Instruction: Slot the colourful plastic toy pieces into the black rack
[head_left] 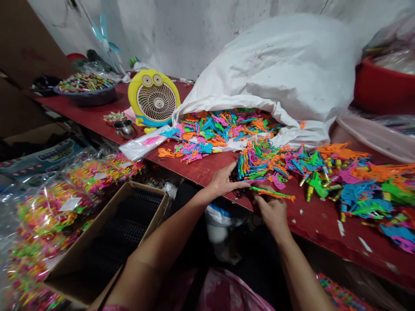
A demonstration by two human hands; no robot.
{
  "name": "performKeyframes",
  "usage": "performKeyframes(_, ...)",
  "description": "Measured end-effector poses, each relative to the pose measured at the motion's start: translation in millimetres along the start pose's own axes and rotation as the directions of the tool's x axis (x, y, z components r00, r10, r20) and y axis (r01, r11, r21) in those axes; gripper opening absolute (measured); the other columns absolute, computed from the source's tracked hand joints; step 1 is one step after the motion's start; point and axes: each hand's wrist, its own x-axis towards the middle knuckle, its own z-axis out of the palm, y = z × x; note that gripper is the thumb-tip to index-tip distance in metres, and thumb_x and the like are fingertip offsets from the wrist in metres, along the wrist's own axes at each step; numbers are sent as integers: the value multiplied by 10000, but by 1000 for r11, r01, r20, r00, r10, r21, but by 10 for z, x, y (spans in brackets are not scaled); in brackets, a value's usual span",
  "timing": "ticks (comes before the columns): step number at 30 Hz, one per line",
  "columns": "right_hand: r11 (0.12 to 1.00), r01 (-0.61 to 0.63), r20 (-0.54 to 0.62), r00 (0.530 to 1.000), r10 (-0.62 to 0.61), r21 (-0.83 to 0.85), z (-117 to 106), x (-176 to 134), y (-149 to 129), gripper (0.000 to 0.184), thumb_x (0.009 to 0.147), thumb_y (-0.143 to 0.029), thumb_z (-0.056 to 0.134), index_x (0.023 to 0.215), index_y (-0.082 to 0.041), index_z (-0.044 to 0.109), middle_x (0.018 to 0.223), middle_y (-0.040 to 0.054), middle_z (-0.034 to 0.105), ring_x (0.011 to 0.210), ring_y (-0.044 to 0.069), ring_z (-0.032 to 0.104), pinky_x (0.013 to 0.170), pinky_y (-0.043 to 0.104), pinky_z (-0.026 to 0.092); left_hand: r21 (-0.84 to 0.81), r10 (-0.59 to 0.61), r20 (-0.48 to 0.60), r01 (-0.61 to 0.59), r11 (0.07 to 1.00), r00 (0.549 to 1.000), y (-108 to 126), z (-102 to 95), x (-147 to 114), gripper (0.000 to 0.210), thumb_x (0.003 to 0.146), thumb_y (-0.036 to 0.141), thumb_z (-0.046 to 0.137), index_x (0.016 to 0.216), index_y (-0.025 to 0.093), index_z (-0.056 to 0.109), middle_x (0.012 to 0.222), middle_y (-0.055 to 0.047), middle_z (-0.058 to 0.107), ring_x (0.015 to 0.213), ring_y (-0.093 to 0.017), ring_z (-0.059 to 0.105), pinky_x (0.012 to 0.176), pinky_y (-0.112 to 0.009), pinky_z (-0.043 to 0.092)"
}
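My left hand (223, 180) is at the table's front edge, with thumb and fingers spread apart. Its fingertips rest against the left end of a neat row of flat, brightly coloured plastic toys (256, 159), gun-like in outline. Just to the right, my right hand (272, 212) is closed on a few flat plastic toys (274, 193), green and orange, held level at the edge. Its fingertips are partly hidden. More loose toys (353, 181), some with gold-coloured ends, lie heaped to the right. Behind the row, a white sack (275, 69) spills similar toys (223, 125) from its mouth.
A yellow fan (154, 97) and a metal cup (125, 128) stand on the red table (201, 169). Left below are a cardboard box (164, 203) of black pieces and bagged colourful toys (48, 211). A blue basin (92, 96) sits far left; red (382, 88) and pink basins (372, 134) stand right.
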Motion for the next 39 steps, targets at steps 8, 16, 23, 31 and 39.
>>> performKeyframes(8, 979, 127, 19, 992, -126, -157, 88, -25, -20, 236, 870, -399, 556, 930, -190, 648, 880, 63, 701, 778, 196, 631, 733, 315, 482, -65, 8, 21, -6, 998, 1000, -10, -18, 11, 725, 766, 512, 747, 1397, 256, 499, 1306, -64, 643, 1151, -279, 628, 958, -381, 519)
performKeyframes(16, 679, 130, 21, 986, -166, -723, 255, -68, -127, 279, 921, -268, 406, 946, -136, 650, 813, 131, 669, 687, 212, 584, 620, 311, 364, -73, 31, 80, -25, 997, 996, -63, -88, -6, 652, 814, 478, 702, 1398, 261, 508, 1304, -53, 643, 1168, -270, 623, 986, -402, 521)
performKeyframes(23, 636, 28, -26, 997, -76, -771, 356, -56, -258, 252, 954, -269, 428, 928, -129, 636, 785, 114, 650, 655, 181, 574, 582, 288, 297, 20, 159, -387, -164, 986, 908, 67, 57, -244, 443, 891, 447, 608, 1256, 196, 605, 1225, -115, 639, 1120, -232, 614, 963, -392, 504)
performKeyframes(31, 859, 66, -84, 989, -126, -508, 297, -87, -180, 269, 933, -371, 428, 891, -165, 596, 764, 74, 647, 657, 182, 568, 611, 283, 363, 425, 360, -115, -282, 860, 926, 336, 107, -186, 133, 914, 325, 620, 919, 222, 705, 843, -30, 699, 862, -184, 605, 823, -351, 407)
performKeyframes(39, 997, -49, -20, 999, 48, -60, 114, -12, -75, 220, 848, -387, 504, 862, -188, 598, 679, 7, 629, 607, 152, 565, 601, 256, 410, 544, 297, 101, -302, 783, 950, 530, -87, 35, 199, 862, 341, 695, 731, 198, 650, 715, -7, 659, 730, -169, 585, 720, -317, 361)
